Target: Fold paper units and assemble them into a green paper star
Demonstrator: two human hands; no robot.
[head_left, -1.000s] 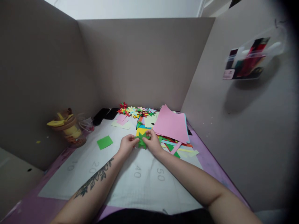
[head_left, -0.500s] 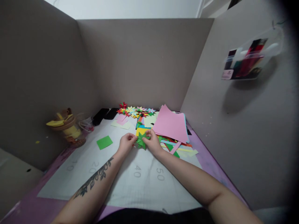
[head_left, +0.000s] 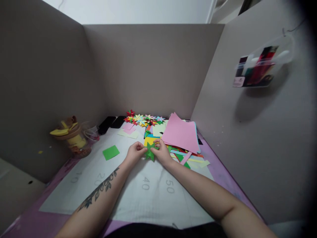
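A green folded paper star (head_left: 150, 152) is held between my two hands above the white sheet (head_left: 123, 198). My left hand (head_left: 135, 152) pinches its left side, fingers closed. My right hand (head_left: 162, 152) grips the right side with thumb and fingers, hiding part of the points there. Just beyond the star lies a yellow paper piece (head_left: 148, 141). To the left of my hands, a green paper rectangle (head_left: 111, 152) lies flat.
Several colourful paper stars (head_left: 143, 119) are piled at the back. Pink sheets (head_left: 180, 134) lie over paper strips (head_left: 187, 158) at the right. A terracotta pot figure (head_left: 75, 137) stands left, near a clear plastic cup (head_left: 91, 131). A clear holder (head_left: 262, 67) hangs on the right wall.
The green star has turned slightly in my fingers, and my left fingers have shifted a little on its edge. Otherwise only the camera view has tilted slightly.
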